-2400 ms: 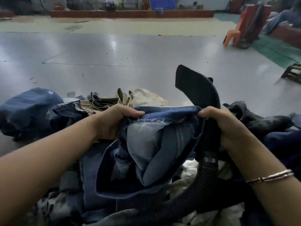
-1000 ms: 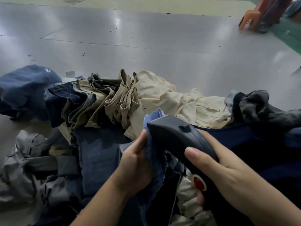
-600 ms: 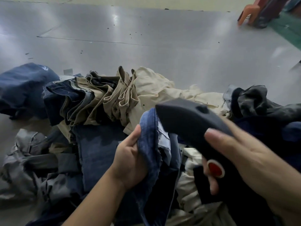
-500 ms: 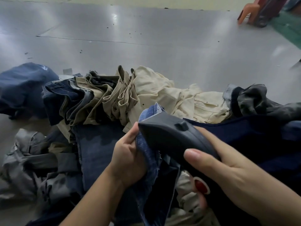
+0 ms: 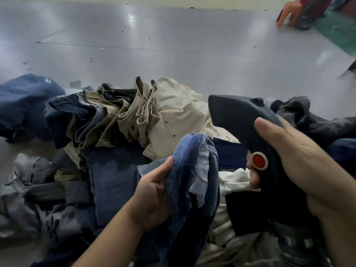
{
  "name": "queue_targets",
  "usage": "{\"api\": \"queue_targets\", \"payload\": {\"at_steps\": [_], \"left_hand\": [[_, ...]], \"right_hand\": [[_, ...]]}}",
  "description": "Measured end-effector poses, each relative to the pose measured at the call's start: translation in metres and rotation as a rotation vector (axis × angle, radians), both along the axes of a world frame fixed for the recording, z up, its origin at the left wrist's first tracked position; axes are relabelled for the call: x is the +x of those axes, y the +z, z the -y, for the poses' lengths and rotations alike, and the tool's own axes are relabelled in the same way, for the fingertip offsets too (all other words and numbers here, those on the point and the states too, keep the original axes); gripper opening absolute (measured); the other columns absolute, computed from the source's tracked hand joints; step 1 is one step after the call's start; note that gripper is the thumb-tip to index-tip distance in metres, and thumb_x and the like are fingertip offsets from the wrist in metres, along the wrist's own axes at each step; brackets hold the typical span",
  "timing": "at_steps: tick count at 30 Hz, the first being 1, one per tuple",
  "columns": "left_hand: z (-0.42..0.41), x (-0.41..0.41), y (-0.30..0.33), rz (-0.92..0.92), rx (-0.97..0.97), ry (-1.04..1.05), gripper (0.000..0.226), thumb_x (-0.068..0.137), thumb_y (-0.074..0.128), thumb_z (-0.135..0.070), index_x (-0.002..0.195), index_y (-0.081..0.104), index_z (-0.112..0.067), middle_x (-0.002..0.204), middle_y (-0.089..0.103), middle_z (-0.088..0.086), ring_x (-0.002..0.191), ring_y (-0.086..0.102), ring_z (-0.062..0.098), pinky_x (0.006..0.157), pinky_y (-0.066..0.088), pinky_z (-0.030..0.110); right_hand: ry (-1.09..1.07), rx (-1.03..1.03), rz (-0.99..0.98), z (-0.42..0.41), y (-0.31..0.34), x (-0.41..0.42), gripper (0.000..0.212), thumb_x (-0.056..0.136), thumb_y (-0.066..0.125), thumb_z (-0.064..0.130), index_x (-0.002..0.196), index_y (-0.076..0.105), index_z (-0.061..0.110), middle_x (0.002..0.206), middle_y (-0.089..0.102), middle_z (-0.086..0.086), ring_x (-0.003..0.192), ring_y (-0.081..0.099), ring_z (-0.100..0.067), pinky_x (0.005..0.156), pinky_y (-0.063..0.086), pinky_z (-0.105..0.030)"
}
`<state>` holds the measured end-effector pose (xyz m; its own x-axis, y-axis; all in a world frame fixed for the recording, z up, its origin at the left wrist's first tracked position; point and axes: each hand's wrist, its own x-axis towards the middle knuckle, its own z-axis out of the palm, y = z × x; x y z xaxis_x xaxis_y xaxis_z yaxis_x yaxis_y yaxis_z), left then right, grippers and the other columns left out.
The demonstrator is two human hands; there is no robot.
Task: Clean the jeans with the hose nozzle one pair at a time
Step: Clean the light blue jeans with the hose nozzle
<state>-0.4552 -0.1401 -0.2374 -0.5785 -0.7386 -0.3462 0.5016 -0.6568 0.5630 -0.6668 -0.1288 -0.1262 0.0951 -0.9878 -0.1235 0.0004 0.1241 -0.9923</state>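
Note:
My left hand (image 5: 152,197) grips a bunched pair of blue jeans (image 5: 192,170) with pale inner lining showing, held up at the lower centre. My right hand (image 5: 300,166) grips the dark hose nozzle (image 5: 238,120), whose flat head points up and left, just right of the jeans and apart from them. A red button (image 5: 259,160) sits on the nozzle's handle beside my thumb. The ribbed hose end (image 5: 296,245) runs off at the bottom right under my wrist.
A heap of garments lies on the floor ahead: beige and cream trousers (image 5: 169,112), dark blue denim (image 5: 107,174), grey trousers (image 5: 28,193), a blue bundle (image 5: 23,101) at left, black fabric (image 5: 308,120) at right. Grey floor (image 5: 173,45) stretches beyond; an orange chair (image 5: 292,10) stands far right.
The nozzle head has lifted off the jeans and moved right, leaving a gap. My left hand has kept its hold on the jeans, now lower and more central.

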Motion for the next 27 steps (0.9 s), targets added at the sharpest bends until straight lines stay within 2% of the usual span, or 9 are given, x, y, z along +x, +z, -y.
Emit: {"api": "queue_targets", "payload": {"at_steps": [5,7,10,12,14,16,20,22,27], "left_hand": [[0.007,0.002,0.002,0.037,-0.026,0.127,0.047,0.084,0.049,-0.042,0.109,0.073,-0.010,0.115,0.069,0.012,0.108,0.065,0.025,0.093,0.053,0.035],[0.010,0.002,0.005,-0.081,0.005,0.150,0.037,0.094,0.048,-0.033,0.114,0.071,-0.011,0.110,0.071,0.007,0.106,0.066,0.018,0.089,0.054,0.029],[0.011,0.009,0.003,-0.280,-0.064,0.022,0.043,0.102,0.027,-0.011,0.135,0.042,0.014,0.128,0.057,0.025,0.124,0.052,0.031,0.107,0.039,0.035],[0.006,0.002,0.005,-0.118,-0.135,0.068,0.047,0.092,0.059,-0.024,0.127,0.056,0.007,0.128,0.057,0.025,0.122,0.053,0.034,0.108,0.040,0.040],[0.005,0.005,-0.003,-0.009,-0.078,0.039,0.055,0.067,0.081,-0.037,0.110,0.072,-0.005,0.112,0.069,0.015,0.104,0.066,0.027,0.092,0.053,0.038],[0.001,0.009,-0.005,-0.002,-0.070,0.037,0.042,0.074,0.068,-0.042,0.100,0.076,-0.010,0.099,0.074,0.009,0.092,0.071,0.022,0.076,0.057,0.032],[0.004,0.011,-0.004,0.060,-0.015,0.138,0.045,0.077,0.054,-0.042,0.096,0.077,-0.009,0.095,0.074,0.010,0.088,0.072,0.023,0.071,0.057,0.031],[0.007,0.013,-0.001,0.037,-0.012,0.132,0.049,0.078,0.051,-0.044,0.100,0.076,-0.008,0.101,0.073,0.012,0.094,0.070,0.025,0.080,0.057,0.034],[0.010,0.012,0.003,0.030,-0.052,0.091,0.050,0.092,0.041,-0.041,0.117,0.069,-0.007,0.123,0.065,0.015,0.115,0.060,0.028,0.102,0.046,0.039]], "right_hand": [[0.267,0.093,0.001,-0.019,-0.005,0.013,0.049,0.064,0.067,0.057,0.112,0.057,0.050,0.054,0.060,-0.010,0.041,0.059,-0.026,0.037,0.044,-0.026],[0.342,0.091,-0.035,-0.024,-0.010,0.021,0.045,0.066,0.065,0.058,0.110,0.056,0.056,0.054,0.061,-0.004,0.044,0.059,-0.022,0.040,0.045,-0.025],[0.319,0.056,-0.091,-0.022,-0.013,0.029,0.035,0.074,0.064,0.054,0.108,0.057,0.056,0.062,0.065,-0.004,0.050,0.061,-0.026,0.043,0.050,-0.028],[0.241,0.036,-0.090,-0.016,-0.013,0.027,0.030,0.074,0.062,0.049,0.103,0.059,0.054,0.061,0.063,-0.009,0.048,0.061,-0.030,0.040,0.050,-0.030],[0.166,0.030,-0.072,-0.008,-0.009,0.021,0.025,0.075,0.067,0.051,0.099,0.060,0.051,0.054,0.059,-0.006,0.044,0.058,-0.028,0.038,0.046,-0.029],[0.084,0.027,-0.055,-0.001,-0.005,0.013,0.034,0.072,0.071,0.054,0.103,0.061,0.043,0.053,0.058,-0.005,0.042,0.056,-0.026,0.037,0.046,-0.028],[0.061,0.023,-0.039,-0.002,-0.001,0.009,0.035,0.065,0.069,0.051,0.098,0.064,0.039,0.053,0.057,-0.007,0.039,0.055,-0.025,0.036,0.045,-0.027],[0.161,0.034,-0.029,-0.009,-0.002,0.014,0.031,0.071,0.078,0.046,0.098,0.064,0.047,0.052,0.058,-0.007,0.039,0.056,-0.026,0.035,0.045,-0.027],[0.307,0.056,-0.109,-0.020,-0.014,0.030,0.032,0.073,0.064,0.054,0.104,0.057,0.060,0.063,0.066,-0.008,0.051,0.064,-0.028,0.041,0.051,-0.030]]}}
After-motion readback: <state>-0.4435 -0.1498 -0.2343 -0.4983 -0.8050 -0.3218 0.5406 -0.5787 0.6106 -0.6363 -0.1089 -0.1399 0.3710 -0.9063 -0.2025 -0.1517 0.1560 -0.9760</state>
